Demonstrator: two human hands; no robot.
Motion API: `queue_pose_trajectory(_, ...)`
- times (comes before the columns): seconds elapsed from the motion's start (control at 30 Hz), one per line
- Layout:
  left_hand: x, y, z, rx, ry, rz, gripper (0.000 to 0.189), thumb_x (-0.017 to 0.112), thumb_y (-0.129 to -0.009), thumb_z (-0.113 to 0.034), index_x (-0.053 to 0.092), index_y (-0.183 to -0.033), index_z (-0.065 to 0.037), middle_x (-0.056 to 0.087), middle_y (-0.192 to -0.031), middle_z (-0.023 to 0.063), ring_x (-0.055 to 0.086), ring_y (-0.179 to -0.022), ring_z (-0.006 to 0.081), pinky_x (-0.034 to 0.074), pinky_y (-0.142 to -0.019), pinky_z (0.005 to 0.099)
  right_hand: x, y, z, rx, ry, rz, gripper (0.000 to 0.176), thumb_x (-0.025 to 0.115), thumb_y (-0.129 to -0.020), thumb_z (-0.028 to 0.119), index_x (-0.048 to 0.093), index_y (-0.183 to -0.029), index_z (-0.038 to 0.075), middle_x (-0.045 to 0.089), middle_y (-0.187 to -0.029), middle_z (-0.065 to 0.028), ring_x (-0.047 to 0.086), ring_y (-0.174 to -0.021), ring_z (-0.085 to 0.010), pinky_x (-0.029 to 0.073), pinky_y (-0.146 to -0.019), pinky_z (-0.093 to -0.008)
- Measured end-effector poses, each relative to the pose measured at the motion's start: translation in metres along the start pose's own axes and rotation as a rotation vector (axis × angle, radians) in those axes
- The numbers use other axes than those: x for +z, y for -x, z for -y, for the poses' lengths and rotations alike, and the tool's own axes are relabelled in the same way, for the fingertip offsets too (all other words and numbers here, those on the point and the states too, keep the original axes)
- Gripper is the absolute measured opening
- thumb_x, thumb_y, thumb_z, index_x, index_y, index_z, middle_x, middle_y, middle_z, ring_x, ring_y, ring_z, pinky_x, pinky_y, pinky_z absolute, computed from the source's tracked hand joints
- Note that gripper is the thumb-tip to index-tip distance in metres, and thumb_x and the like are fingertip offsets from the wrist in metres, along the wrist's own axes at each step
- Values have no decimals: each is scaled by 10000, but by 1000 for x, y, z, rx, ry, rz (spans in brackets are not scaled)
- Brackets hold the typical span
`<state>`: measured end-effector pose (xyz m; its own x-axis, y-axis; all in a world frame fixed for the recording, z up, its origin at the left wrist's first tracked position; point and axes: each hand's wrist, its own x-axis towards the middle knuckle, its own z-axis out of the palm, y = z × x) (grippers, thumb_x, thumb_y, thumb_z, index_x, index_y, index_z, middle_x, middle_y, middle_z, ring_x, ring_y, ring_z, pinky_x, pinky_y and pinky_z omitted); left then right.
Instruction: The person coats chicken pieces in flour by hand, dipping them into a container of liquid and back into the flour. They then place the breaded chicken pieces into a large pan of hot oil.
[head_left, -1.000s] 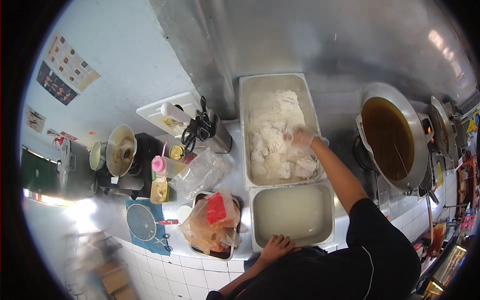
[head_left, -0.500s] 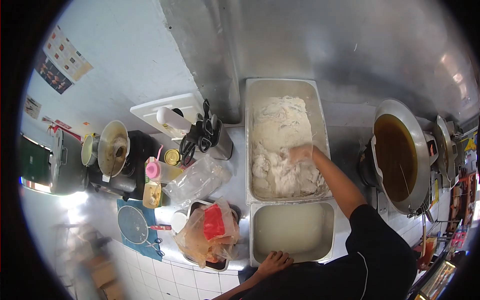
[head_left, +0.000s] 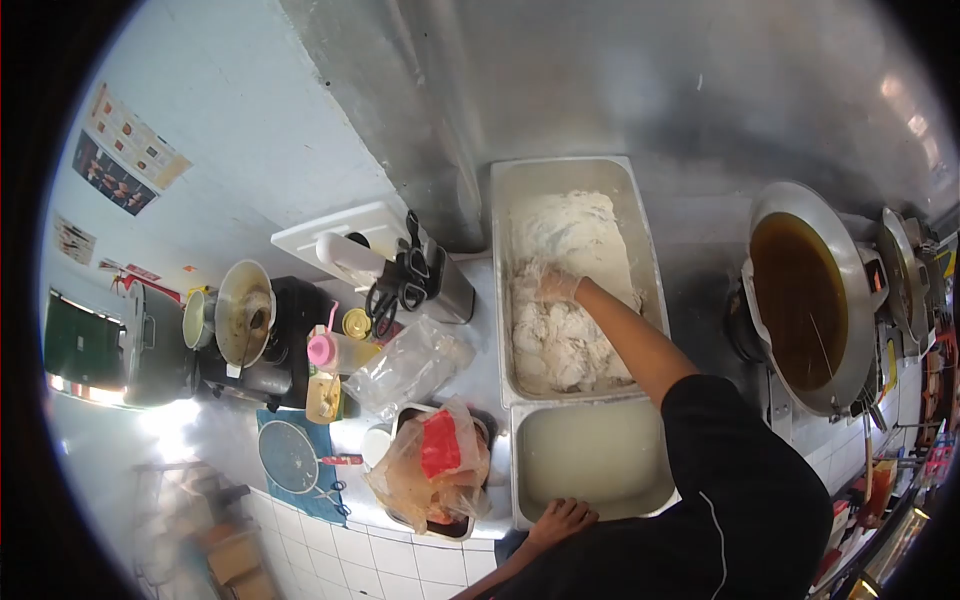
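My right hand [head_left: 562, 286], coated in flour, reaches into a deep metal pan of white flour [head_left: 572, 225]. Its fingers are hidden in the flour beside a heap of floured lumps [head_left: 565, 345]. On the near rim of a second metal pan [head_left: 672, 480] rests my left hand [head_left: 565, 520], empty, with its fingers apart and draped over the edge. Cloudy whitish liquid [head_left: 590, 450] fills the lower part of that pan, which stands directly in front of the flour pan.
A wok of brown oil [head_left: 800, 300] stands at the right. Left of the pans are a plastic bag [head_left: 410, 365], a bagged tray of food [head_left: 430, 470], a utensil holder [head_left: 455, 295], a pink-capped bottle [head_left: 335, 350], a strainer [head_left: 290, 457] and a pan on a stove [head_left: 243, 310].
My right hand has moved left and farther back within the flour pan. My left hand stays on the near pan's rim. The view has shifted slightly.
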<state>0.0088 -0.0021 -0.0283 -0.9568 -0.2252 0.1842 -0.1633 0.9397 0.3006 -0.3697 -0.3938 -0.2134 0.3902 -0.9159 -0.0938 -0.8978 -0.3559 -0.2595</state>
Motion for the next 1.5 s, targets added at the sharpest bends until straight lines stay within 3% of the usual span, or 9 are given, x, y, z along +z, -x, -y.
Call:
queue_pose_trajectory(0.3,-30,-19,-2,-6,14,-87,250,669,-889,-429,611,-898,-186,540,-908,-1,559,-901,186,454,-748,364,-61,136,81,252,-73,470,497,587,-873,422,620,-1115,-11,697,-1114,-154,657,-1052,-268,495,-961,-387)
queue_pose_trajectory(0.43,-25,-20,-4,-31,40,-144,323,680,-878,-487,619,-851,-171,541,-881,6,565,-895,196,454,-755,373,-89,154,74,275,-470,427,404,646,-834,374,630,-1017,14,682,-914,-141,651,-869,-218,536,-730,-385)
queue_pose_trajectory(0.5,-25,-18,-8,-48,53,-169,341,682,-875,-498,621,-834,-164,542,-877,8,566,-897,198,453,-757,375,-157,150,97,265,-242,602,300,645,-826,303,644,-969,39,661,-813,-135,637,-748,-198,523,-610,-392)
queue_pose_trajectory(0.67,-27,-20,-10,-70,56,-196,393,675,-875,-533,633,-787,-153,549,-864,8,568,-888,196,454,-759,382,-134,157,40,-99,109,-91,144,612,-804,185,660,-815,50,645,-704,-166,633,-583,-205,488,-511,-394)
queue_pose_trajectory(0.8,-26,-20,-11,-68,27,-184,401,669,-877,-542,649,-785,-152,558,-853,7,569,-879,191,455,-765,383,-107,161,29,-46,1161,212,304,635,-733,108,692,-1026,49,655,-734,-122,661,-694,-207,520,-620,-394)
queue_pose_trajectory(1.0,-26,-20,-10,-70,53,-197,401,668,-878,-537,650,-793,-146,560,-854,10,570,-873,188,458,-774,379,-120,152,68,214,54,-220,273,653,-807,173,649,-982,-36,649,-736,-152,638,-669,-333,531,-653,-423)
queue_pose_trajectory(1.17,-30,-20,-9,-65,72,-198,399,661,-885,-531,643,-795,-143,550,-863,13,569,-878,192,461,-785,379,-135,131,74,426,-55,-471,264,604,-869,272,631,-884,9,651,-719,-166,637,-636,-374,522,-626,-480)
queue_pose_trajectory(1.3,-30,-22,-8,-53,56,-213,402,657,-888,-533,637,-789,-144,544,-865,14,567,-876,193,465,-788,378,-135,126,40,-195,829,215,288,573,-889,271,669,-762,31,616,-646,-152,616,-574,-348,509,-585,-495)
queue_pose_trajectory(1.5,-28,-18,-7,-60,39,-183,401,650,-892,-537,633,-789,-150,543,-864,13,566,-875,190,467,-782,375,-130,168,71,-348,693,307,241,629,-783,234,696,-943,67,644,-685,-89,625,-617,-278,534,-608,-431)
